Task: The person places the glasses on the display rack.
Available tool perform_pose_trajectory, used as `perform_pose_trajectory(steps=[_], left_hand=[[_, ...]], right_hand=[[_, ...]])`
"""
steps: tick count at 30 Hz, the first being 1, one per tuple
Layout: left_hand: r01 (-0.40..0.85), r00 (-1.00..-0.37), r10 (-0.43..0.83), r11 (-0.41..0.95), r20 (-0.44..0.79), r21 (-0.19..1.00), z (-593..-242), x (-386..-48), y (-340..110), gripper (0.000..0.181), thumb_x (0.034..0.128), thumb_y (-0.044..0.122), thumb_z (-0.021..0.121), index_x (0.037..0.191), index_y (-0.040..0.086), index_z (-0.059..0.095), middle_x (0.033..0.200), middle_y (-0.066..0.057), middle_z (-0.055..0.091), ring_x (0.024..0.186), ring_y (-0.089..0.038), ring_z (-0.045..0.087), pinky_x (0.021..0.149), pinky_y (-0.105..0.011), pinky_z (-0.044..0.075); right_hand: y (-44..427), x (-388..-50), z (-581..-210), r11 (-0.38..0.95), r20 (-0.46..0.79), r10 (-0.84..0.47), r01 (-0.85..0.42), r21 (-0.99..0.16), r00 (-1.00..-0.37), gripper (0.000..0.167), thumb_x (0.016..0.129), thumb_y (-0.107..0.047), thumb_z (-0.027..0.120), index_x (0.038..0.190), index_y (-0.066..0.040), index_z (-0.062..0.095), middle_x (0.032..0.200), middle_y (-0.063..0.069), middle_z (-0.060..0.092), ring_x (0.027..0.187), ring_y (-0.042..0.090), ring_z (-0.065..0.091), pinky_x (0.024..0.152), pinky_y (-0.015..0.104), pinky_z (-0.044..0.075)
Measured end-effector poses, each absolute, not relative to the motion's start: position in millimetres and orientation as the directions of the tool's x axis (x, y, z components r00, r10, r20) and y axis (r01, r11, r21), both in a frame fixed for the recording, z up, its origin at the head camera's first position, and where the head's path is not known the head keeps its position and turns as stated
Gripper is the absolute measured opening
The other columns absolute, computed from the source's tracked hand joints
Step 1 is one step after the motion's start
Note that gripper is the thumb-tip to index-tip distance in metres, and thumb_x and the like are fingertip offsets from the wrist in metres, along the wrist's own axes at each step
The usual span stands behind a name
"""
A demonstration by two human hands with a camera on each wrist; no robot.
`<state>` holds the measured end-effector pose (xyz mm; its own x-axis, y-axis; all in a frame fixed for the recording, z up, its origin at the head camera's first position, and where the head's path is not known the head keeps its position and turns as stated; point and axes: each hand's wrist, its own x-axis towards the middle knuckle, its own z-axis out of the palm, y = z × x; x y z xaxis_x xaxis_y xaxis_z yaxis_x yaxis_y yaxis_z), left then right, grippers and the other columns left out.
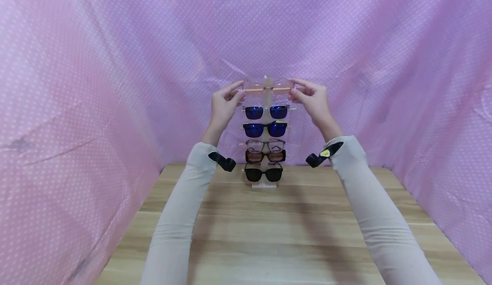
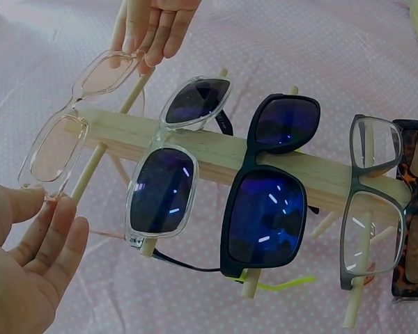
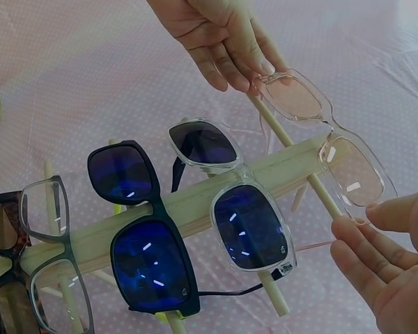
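Clear pink-tinted glasses [image 2: 56, 147] are at the top of a wooden glasses stand [image 1: 264, 186], in front of its uppermost peg. My left hand [image 1: 224, 105] pinches one end of the frame between thumb and fingers. At the opposite end my right hand [image 1: 313, 101] pinches the other hinge corner in the same way. Both wrist views show the bridge close to the post's top; whether it bears on the wood I cannot tell. Just below hang clear-framed sunglasses [image 3: 245, 226] with dark blue lenses, then black-framed blue-lens sunglasses [image 2: 268, 219].
Lower on the stand hang grey-framed clear glasses [image 1: 265, 146], tortoiseshell glasses [image 1: 250, 156] and black sunglasses [image 1: 253, 175]. The stand is on a wood-grain table [image 1: 253, 233]. Behind and at both sides hangs a pink dotted cloth [image 1: 115, 63].
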<state>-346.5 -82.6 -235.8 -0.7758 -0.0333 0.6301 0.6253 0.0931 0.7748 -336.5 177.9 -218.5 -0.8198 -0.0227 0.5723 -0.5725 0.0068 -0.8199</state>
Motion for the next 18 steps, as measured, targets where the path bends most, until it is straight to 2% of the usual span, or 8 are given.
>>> perform_pose_trajectory(steps=[11, 14, 18], left_hand=[[0.619, -0.781, 0.001, 0.129, 0.624, 0.775, -228.2, -348.1, -79.6, 0.034, 0.0987, 0.007, 0.066, 0.133, 0.004, 0.067, 0.106, -0.031, 0.071, 0.091, -0.031, 0.073, 0.086, -0.041, 0.062], [0.611, -0.787, 0.000, 0.133, 0.616, 0.780, -227.8, -348.7, -78.4, 0.034, 0.0993, 0.007, 0.066, 0.133, 0.005, 0.067, 0.107, -0.030, 0.071, 0.089, -0.028, 0.073, 0.085, -0.037, 0.062], [0.615, -0.783, -0.010, 0.135, 0.621, 0.777, -227.9, -349.6, -75.8, 0.034, 0.0995, 0.008, 0.065, 0.133, 0.004, 0.067, 0.106, -0.028, 0.073, 0.082, -0.018, 0.071, 0.081, -0.032, 0.062]], right_hand=[[178.4, -336.9, -212.2, 0.028, 0.569, -0.002, -0.568, -0.822, -0.823, 0.037, 0.094, 0.005, 0.067, 0.131, 0.011, 0.062, 0.076, -0.007, 0.075, 0.071, 0.006, 0.072, 0.072, 0.017, 0.060], [178.6, -337.8, -212.9, 0.031, 0.571, 0.004, -0.571, -0.821, -0.821, 0.036, 0.094, 0.005, 0.066, 0.130, 0.011, 0.062, 0.076, -0.008, 0.075, 0.070, 0.006, 0.072, 0.072, 0.017, 0.060], [179.8, -339.2, -213.9, 0.022, 0.576, 0.010, -0.575, -0.818, -0.818, 0.037, 0.095, 0.006, 0.065, 0.131, 0.012, 0.061, 0.074, -0.010, 0.074, 0.068, 0.004, 0.072, 0.071, 0.017, 0.060]])
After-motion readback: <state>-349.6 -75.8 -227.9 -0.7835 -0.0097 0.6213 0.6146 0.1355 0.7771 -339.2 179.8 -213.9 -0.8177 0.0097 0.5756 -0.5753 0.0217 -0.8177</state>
